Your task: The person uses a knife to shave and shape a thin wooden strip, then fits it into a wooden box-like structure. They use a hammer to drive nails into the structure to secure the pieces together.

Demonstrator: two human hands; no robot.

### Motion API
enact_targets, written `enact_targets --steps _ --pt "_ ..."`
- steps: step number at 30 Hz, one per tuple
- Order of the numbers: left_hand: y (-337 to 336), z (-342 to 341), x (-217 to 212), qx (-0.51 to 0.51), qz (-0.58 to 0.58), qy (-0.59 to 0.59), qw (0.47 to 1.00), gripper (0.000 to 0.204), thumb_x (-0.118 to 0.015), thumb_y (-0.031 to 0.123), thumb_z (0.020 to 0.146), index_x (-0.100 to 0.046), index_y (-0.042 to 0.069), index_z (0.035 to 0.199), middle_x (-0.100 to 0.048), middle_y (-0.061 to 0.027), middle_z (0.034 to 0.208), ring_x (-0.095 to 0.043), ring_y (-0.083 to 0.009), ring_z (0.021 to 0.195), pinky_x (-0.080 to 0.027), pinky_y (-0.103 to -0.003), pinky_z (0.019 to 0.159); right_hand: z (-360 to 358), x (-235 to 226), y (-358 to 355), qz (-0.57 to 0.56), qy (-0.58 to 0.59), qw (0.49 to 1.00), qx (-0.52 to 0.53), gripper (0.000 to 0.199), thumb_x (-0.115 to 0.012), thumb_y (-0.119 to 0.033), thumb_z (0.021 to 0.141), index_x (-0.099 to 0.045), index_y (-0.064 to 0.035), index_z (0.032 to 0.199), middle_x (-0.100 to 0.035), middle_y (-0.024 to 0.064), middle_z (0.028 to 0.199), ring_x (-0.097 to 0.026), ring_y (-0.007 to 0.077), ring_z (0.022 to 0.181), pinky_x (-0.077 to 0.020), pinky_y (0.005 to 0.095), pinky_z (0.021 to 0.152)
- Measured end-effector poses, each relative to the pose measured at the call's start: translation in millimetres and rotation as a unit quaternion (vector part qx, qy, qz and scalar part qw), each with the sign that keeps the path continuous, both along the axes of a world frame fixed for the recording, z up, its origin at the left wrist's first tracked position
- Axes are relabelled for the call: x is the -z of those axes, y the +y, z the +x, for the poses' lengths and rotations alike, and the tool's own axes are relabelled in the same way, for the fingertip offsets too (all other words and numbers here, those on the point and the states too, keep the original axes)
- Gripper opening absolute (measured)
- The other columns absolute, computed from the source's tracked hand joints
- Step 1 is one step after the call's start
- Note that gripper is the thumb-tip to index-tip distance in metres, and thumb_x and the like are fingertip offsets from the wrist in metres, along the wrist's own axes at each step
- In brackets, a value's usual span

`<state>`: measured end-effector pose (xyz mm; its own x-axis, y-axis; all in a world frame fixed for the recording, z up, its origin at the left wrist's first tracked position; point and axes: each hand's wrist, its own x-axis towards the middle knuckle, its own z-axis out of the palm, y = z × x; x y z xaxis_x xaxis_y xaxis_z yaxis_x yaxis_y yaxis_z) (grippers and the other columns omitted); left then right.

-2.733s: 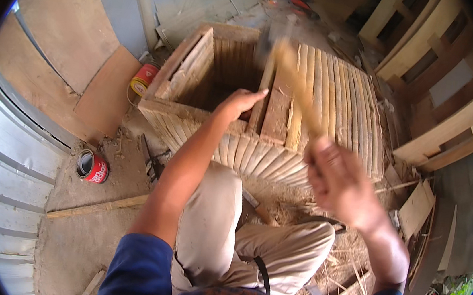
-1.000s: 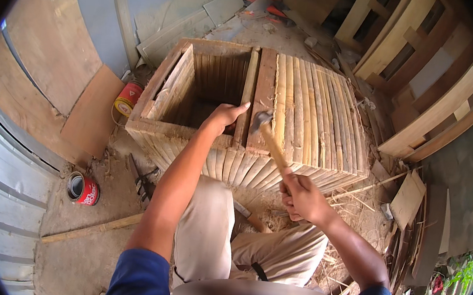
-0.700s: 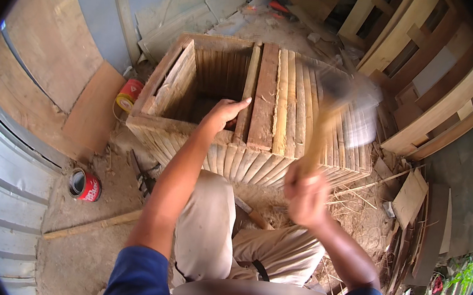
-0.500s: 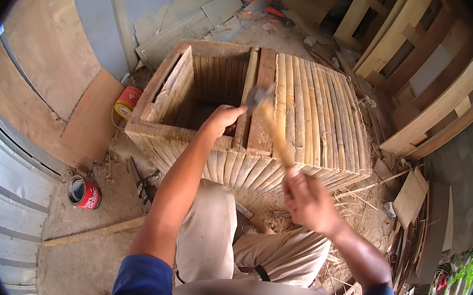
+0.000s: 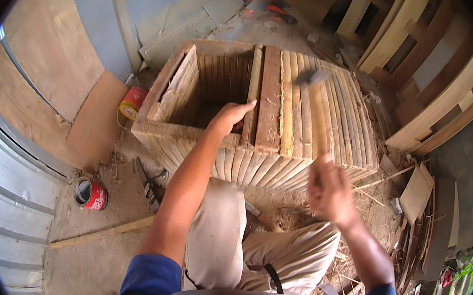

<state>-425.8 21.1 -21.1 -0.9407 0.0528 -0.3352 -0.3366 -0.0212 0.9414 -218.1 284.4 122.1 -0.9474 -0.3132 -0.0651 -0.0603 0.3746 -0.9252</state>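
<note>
A wooden box [image 5: 186, 133] clad with split bamboo slats stands in front of my knees, its left part an open hole. My left hand [image 5: 233, 117] grips the bamboo strip [image 5: 255, 69] along the hole's right side, thumb on top, fingers down inside and partly hidden. A brown board [image 5: 270, 105] lies just right of that strip. Closed round the handle of a hammer [image 5: 321, 119], my right hand [image 5: 330, 192] is at the box's front right. The hammer's head, blurred, is raised over the bamboo slats [image 5: 348, 101] on the right of the top.
To the left stand an open red can [image 5: 91, 194] and a red and yellow can [image 5: 132, 103]. A bamboo stick [image 5: 102, 231] and a dark tool [image 5: 149, 184] lie on the ground. Wooden frames [image 5: 427, 87] lean at the right, with scrap boards [image 5: 417, 192] below.
My right hand has moved right with the hammer, its head going from near my left thumb to over the right slats. My left hand keeps its grip on the strip.
</note>
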Motion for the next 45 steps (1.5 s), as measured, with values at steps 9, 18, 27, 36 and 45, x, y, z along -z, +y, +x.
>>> enact_targets --steps 9,18,27,36,45 --pt "0 2 -4 0.000 0.019 -0.004 1.000 0.052 -0.073 0.047 0.088 -0.070 -0.002 0.103 -0.070 -0.0081 0.093 -0.064 -0.0143 0.070 -0.050 -0.028 0.062 6 27 -43 0.057 0.040 0.994 -0.080 0.041 -0.029 -0.030 0.110 -0.048 -0.0060 0.082 -0.048 0.0004 0.062 -0.038 0.0100 0.041 -0.0323 0.0247 0.036" --pt "2 1 -1 -0.035 -0.010 0.002 0.999 0.047 -0.072 0.047 0.089 -0.071 0.001 0.095 -0.066 -0.0021 0.082 -0.056 -0.0105 0.065 -0.044 -0.026 0.057 -3 -39 -11 -0.245 0.114 0.963 -0.015 0.058 -0.025 -0.053 0.106 -0.046 -0.0085 0.075 -0.040 -0.0043 0.052 -0.035 0.0044 0.040 -0.0263 0.0229 0.033" --pt "-4 -4 5 -0.062 0.016 0.085 0.994 0.041 -0.063 0.042 0.096 -0.065 0.005 0.077 -0.057 -0.0018 0.065 -0.049 -0.0125 0.055 -0.039 -0.030 0.051 10 27 -19 -0.027 -0.198 0.980 0.005 0.053 -0.028 -0.048 0.107 -0.047 -0.0082 0.077 -0.039 -0.0035 0.056 -0.036 0.0077 0.041 -0.0280 0.0259 0.035" --pt "1 4 8 -0.165 -0.027 0.157 0.973 0.032 -0.058 0.029 0.098 -0.061 0.000 0.083 -0.061 -0.0058 0.073 -0.052 -0.0158 0.061 -0.041 -0.036 0.055 -4 34 -42 -0.065 0.413 0.907 -0.057 0.047 -0.023 -0.036 0.108 -0.051 -0.0050 0.087 -0.045 -0.0014 0.058 -0.045 0.0100 0.047 -0.0357 0.0283 0.040" --pt "-4 8 -2 -0.170 0.030 0.127 0.977 0.025 -0.057 0.031 0.100 -0.062 0.006 0.098 -0.059 0.0001 0.082 -0.052 -0.0114 0.067 -0.045 -0.029 0.058 10 5 5 -0.153 0.102 0.983 -0.003 0.056 -0.023 -0.051 0.106 -0.045 -0.0093 0.076 -0.038 -0.0058 0.054 -0.035 0.0045 0.041 -0.0286 0.0231 0.035"
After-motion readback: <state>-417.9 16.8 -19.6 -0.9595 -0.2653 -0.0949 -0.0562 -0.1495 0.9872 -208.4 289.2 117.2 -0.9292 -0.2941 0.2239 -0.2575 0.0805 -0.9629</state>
